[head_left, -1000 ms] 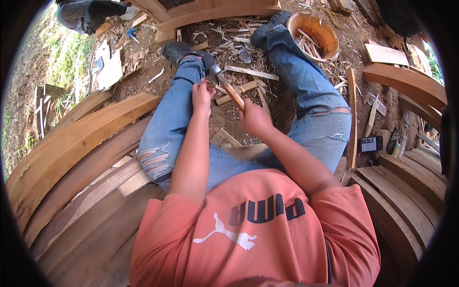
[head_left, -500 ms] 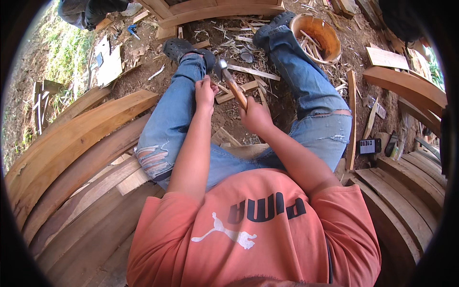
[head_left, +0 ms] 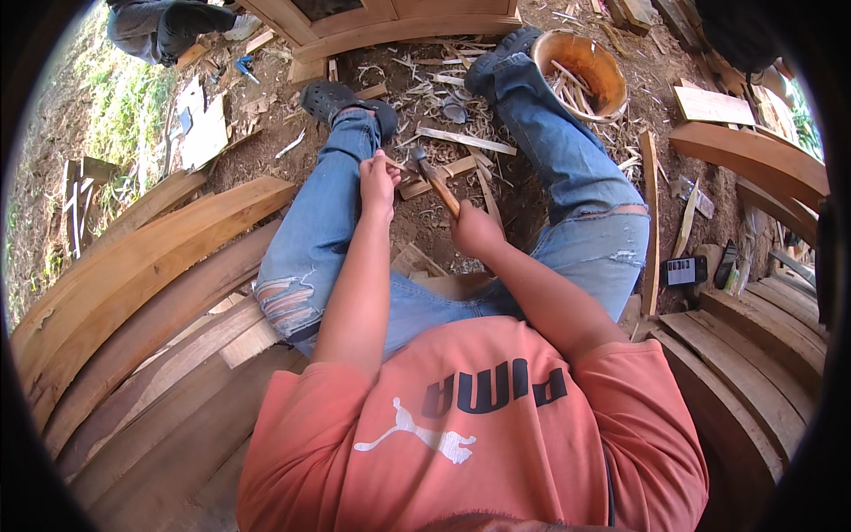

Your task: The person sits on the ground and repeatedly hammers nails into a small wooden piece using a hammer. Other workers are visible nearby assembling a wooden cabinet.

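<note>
My right hand [head_left: 477, 232] is wrapped round the wooden handle of a hammer [head_left: 438, 188]. The hammer's metal head points away from me, just right of my left hand [head_left: 378, 188]. That hand is closed in a pinch beside my left shin, and a thin strip of pale wood [head_left: 394, 164] sticks out from its fingertips towards the hammer head. Whether the head touches the strip cannot be made out. Short wooden blocks [head_left: 450, 174] lie on the dirt beneath the hammer, between my legs.
A bucket [head_left: 620, 84] holding wood sticks stands by my right foot. Ahead is a panelled wooden frame [head_left: 399, 28]. Curved planks [head_left: 168, 239] are stacked at my left, more boards [head_left: 745, 372] at my right. A phone [head_left: 684, 270] lies there. Another person's leg [head_left: 168, 28] shows far left.
The hammer head has come down and nearer to me, closer to the wood strip in my left hand. My left hand stays in almost the same place.
</note>
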The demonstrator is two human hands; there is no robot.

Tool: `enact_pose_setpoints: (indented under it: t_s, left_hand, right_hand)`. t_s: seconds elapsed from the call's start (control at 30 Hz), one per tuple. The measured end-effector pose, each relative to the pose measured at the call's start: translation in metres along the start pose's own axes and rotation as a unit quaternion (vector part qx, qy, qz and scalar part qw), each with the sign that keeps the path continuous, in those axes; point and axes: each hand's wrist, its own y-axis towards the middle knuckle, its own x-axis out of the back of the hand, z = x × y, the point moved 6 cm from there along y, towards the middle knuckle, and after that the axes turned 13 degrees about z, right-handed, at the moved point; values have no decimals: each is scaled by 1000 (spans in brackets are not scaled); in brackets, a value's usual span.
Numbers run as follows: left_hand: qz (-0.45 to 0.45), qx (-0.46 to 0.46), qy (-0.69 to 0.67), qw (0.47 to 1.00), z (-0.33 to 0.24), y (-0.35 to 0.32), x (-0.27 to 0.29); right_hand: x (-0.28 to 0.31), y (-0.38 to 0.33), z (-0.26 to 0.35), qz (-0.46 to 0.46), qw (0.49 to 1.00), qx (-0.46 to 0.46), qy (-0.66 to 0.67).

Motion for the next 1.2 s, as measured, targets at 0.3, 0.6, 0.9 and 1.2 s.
enact_pose_setpoints:
  t_s: [0.3,0.6,0.9,1.2]
  left_hand:
    - [13,-5,0,1000,2,-2,-2]
    - [-5,6,-25,1000,2,-5,5]
    - [-4,5,-28,1000,-2,-3,2]
    - [13,-12,-5,1000,0,-5,-1]
  right_hand:
    - [36,-20,40,-55,996,64,26]
    - [36,-23,42,-34,998,61,3]
    - [16,-6,17,-26,999,42,0]
    - [19,-12,20,-18,1000,21,-4]
